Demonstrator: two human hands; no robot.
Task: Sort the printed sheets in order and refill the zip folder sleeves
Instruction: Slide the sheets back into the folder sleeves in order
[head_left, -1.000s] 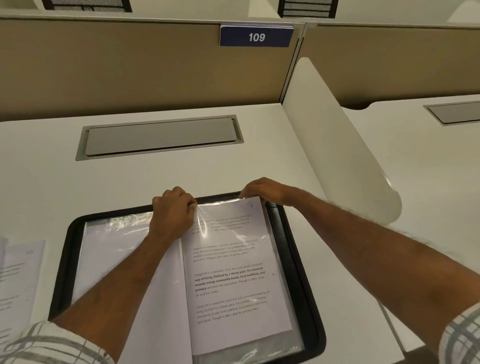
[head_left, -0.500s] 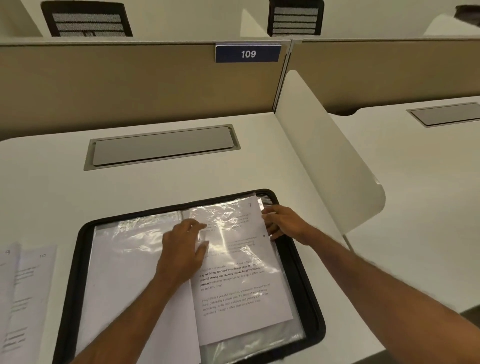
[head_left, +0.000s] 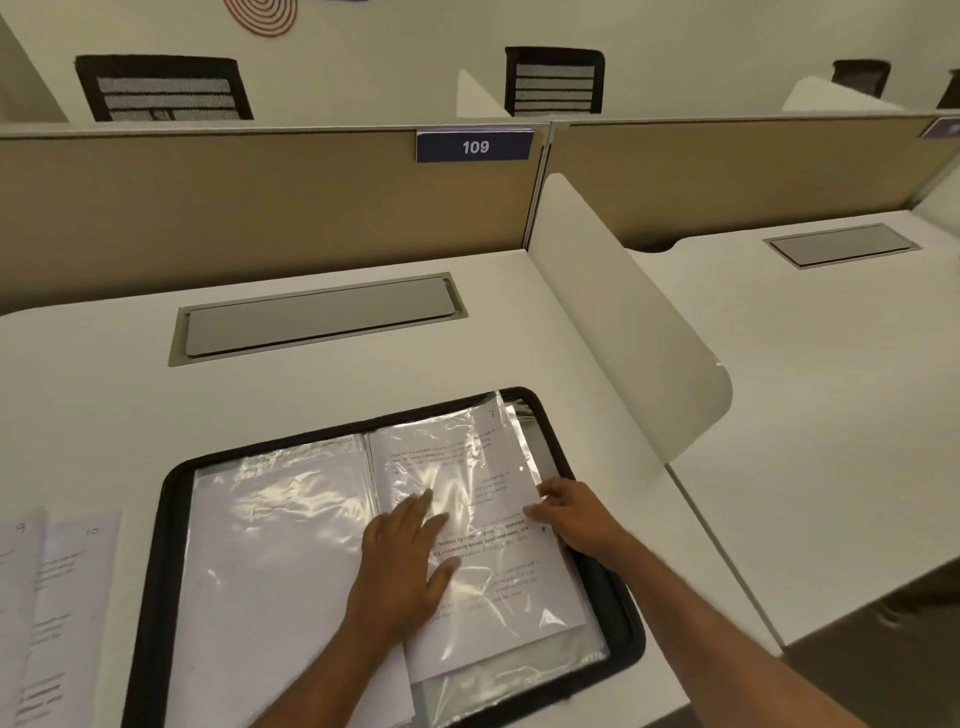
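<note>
From the far left I see the loose printed sheets (head_left: 57, 597) waiting on the worktop (head_left: 104, 395), their handwritten corner numbers reading something like 9 and 10, so those look to be next in the order. Just beside them lies the open zip folder (head_left: 156, 571), its black rim framing two pages of clear sleeves; the left-hand sleeve (head_left: 270, 530) lies flat with white paper behind the plastic. Moving across, my left hand (head_left: 402, 561) has come down from the top edge of the folder, where it was pinching the plastic open a second ago, and now rests flat and released, palm down, on the right-hand sleeve (head_left: 441, 467) near the spine, smoothing it. Under that plastic sits the printed sheet (head_left: 498, 519) with a 7 at its top corner; it has slid further into the pocket than before, though it still lies slightly skewed and its right edge appears to stick out past the plastic. My right hand (head_left: 576, 517) has dropped from the top corner to the sheet's right edge, fingers (head_left: 540, 512) curled lightly against the paper, nudging rather than gripping as far as I can tell. I judge the insertion of this page as nearly finished: what remains is squaring it inside the sleeve, then turning to the pile on the left.
</note>
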